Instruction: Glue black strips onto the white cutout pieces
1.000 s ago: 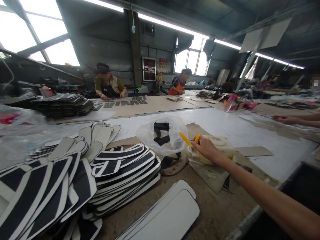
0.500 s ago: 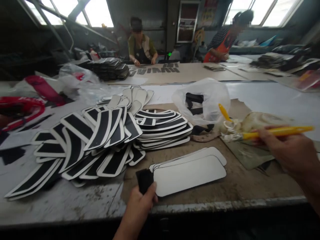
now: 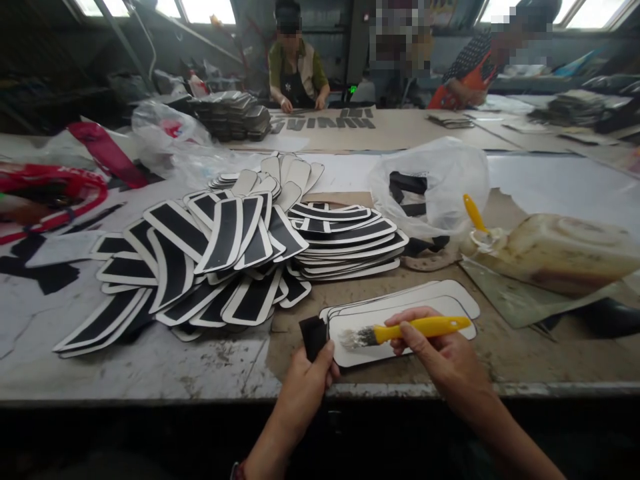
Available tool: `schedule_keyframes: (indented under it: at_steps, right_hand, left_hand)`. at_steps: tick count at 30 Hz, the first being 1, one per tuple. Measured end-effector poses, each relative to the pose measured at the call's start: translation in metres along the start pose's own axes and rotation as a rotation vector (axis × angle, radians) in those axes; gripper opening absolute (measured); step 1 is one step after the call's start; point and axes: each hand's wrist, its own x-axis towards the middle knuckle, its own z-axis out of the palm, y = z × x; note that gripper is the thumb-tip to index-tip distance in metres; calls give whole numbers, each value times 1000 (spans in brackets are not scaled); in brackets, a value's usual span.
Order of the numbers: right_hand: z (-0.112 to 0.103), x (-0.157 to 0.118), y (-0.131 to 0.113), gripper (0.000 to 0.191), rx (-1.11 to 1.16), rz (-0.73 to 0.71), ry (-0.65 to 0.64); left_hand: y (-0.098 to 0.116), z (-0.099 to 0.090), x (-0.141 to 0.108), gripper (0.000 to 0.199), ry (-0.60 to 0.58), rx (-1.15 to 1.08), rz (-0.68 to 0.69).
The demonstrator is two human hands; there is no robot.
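Note:
My right hand (image 3: 443, 357) grips a yellow-handled brush (image 3: 410, 329), its bristles lying on the top white rounded panel (image 3: 453, 303) of a small stack at the table's front edge. My left hand (image 3: 305, 387) pinches a small black fabric piece (image 3: 313, 335) against the left end of that stack. Left of the stack spreads a big heap of white panels with black fabric centres (image 3: 225, 253).
A cloudy glue jug (image 3: 560, 250) with a second yellow brush (image 3: 473, 215) lies at the right, behind it a clear plastic bag (image 3: 435, 180) of black strips. Red and clear bags (image 3: 55, 187) sit at far left. Two people work at the far side of the table (image 3: 150, 367).
My right hand brought the brush from the glue jug down to the white panel stack. My left hand came into view holding the black piece, and my view tilted down.

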Motion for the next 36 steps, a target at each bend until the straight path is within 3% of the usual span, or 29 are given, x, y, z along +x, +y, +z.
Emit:
schedule_keyframes:
  at_steps: [8, 15, 18, 28, 36]
  right_hand:
    - [-3, -5, -1, 27, -79, 11, 68]
    - [0, -5, -2, 25, -92, 4, -12]
    - [-4, -5, 3, 24, -143, 1, 16]
    - [-66, -6, 14, 24, -479, 4, 218]
    - [-96, -5, 17, 22, -666, -110, 332]
  left_hand:
    - [-4, 1, 1, 47, 23, 60, 53]
    - [1, 2, -1, 48, 29, 61, 24]
    - [-2, 2, 0, 50, 30, 68, 22]
    - [-2, 7, -3, 51, 124, 43, -33]
    - [-10, 8, 0, 53, 194, 91, -97]
